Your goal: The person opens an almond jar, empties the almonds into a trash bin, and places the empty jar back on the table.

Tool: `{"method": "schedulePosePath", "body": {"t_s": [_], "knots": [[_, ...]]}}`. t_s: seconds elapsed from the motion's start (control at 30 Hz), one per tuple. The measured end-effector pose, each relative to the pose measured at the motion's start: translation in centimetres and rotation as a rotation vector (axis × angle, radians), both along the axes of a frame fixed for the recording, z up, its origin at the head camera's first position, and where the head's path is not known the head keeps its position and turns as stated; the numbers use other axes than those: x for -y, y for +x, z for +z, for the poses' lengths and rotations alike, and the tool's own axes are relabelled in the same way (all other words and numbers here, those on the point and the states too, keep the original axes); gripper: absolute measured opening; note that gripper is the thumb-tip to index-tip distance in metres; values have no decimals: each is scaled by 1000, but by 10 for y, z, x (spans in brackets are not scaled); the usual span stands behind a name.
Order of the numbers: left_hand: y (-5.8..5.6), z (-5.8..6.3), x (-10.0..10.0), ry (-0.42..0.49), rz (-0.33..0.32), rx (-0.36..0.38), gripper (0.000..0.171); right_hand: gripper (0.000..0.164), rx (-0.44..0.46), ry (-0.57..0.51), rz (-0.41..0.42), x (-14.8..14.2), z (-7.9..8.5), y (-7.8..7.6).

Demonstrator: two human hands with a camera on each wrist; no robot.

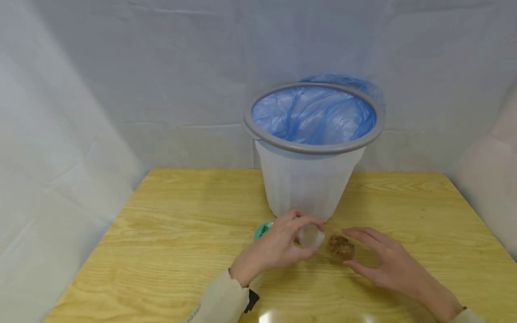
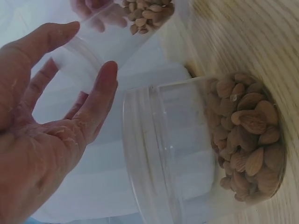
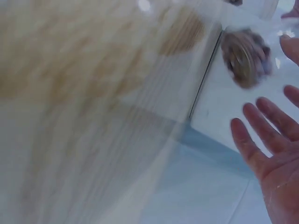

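Note:
My left hand (image 1: 276, 240) grips a clear jar by its round end, thumb and fingers curved about the rim. Almonds (image 1: 341, 246) lie at the jar's other end, which points right toward my right hand (image 1: 383, 258). That hand's fingers are spread on either side of the jar's bottom; in the right wrist view the almond-filled end (image 3: 246, 58) appears just off the fingers. A second clear jar (image 2: 187, 144), partly filled with almonds, stands below my left hand in the left wrist view. Behind that hand shows part of a green round thing (image 1: 261, 229) with a leaf print.
A white bin (image 1: 308, 179) with a grey rim and blue liner (image 1: 319, 116) stands on the wood-grained table (image 1: 181, 233) just beyond the hands. Pale sheeting (image 1: 161, 80) hangs behind the table and at both sides.

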State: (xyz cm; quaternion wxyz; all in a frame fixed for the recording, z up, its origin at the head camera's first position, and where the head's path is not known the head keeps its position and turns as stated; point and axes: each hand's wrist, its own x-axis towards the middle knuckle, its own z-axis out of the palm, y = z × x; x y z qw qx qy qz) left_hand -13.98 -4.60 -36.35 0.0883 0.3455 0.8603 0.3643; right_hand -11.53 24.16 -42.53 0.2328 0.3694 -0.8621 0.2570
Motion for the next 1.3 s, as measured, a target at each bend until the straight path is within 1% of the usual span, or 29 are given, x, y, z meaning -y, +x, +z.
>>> {"method": "schedulePosePath", "body": {"t_s": [0.07, 0.23, 0.37, 0.43, 0.53, 0.6, 0.63, 0.7, 0.83, 0.93, 1.0, 1.03, 1.13, 1.17, 1.23, 1.3], "knots": [[1, -2, 0, 44, 6, 8, 39, 67, -24, -25, 29, 3, 1, -2], [4, -6, -4, 150, 25, 61, 40, 67, -45, -32, 27, 6, 0, -2], [7, -10, -9, 193, 65, 147, 40, 68, -45, -29, 31, 6, -2, -2], [8, -11, -10, 208, 75, 187, 40, 65, -45, -26, 37, 7, -1, -1], [9, -13, -10, 223, 59, 236, 40, 58, -42, -20, 59, 9, -1, 1], [8, -13, -8, 218, 32, 247, 41, 58, -25, -13, 70, 10, 0, 3], [7, -12, -7, 208, 16, 245, 41, 59, -17, -8, 74, 11, 0, 3], [6, -12, -4, 175, -15, 213, 42, 59, 11, -3, 73, 11, -1, 4], [4, -11, -2, 121, -82, 91, 45, 57, -17, -15, 90, 12, -4, 3], [3, -12, -1, 119, -118, 19, 47, 55, -13, -36, 106, 12, -5, 3], [2, -13, -1, 131, -133, -9, 48, 54, -10, -55, 124, 12, -5, 3], [2, -13, -1, 139, -136, -19, 48, 54, 15, -57, 122, 12, -4, 3], [2, -12, 1, 182, -137, -2, 48, 53, 63, -67, 126, 12, -2, 4], [2, -12, 2, 199, -133, 17, 48, 53, 70, -63, 122, 12, -2, 4], [2, -11, 3, 236, -117, 66, 48, 53, 75, -50, 107, 11, 0, 6], [1, -10, 4, 283, -94, 138, 49, 55, 29, -36, 91, 11, 1, 7]]}}
